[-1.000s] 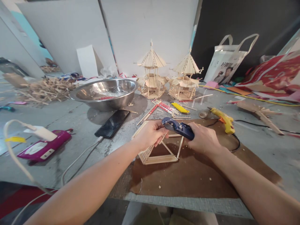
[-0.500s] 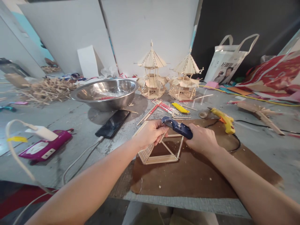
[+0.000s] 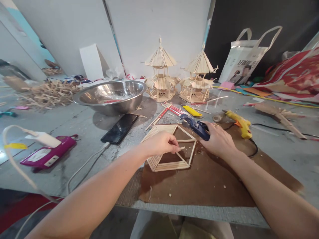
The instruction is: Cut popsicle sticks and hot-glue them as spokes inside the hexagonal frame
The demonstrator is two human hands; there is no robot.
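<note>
My left hand [image 3: 161,144] pinches a short wooden stick [image 3: 182,148] over a six-sided stick frame [image 3: 171,167]. The frame lies flat on a brown board [image 3: 199,189]; sticks fill its left side in rows, while gaps show between the spokes on its right. My fingers hide part of its middle. Wrapped round the handles of a dark blue hand cutter [image 3: 196,128], my right hand [image 3: 220,139] is above the board, right of the frame. The cutter's head points left and away from me, apart from the stick.
Two stick pagodas [image 3: 160,86] stand at the back beside a steel bowl [image 3: 109,103]. A yellow glue gun [image 3: 240,124] lies right, its cord trailing. Left are a phone [image 3: 119,129] and a purple power strip [image 3: 50,152]. Loose sticks [image 3: 50,94] are heaped far left.
The cutter has moved away from my left hand, slightly right and farther off. My left hand has lowered over the frame, with a short stick now showing at its fingertips.
</note>
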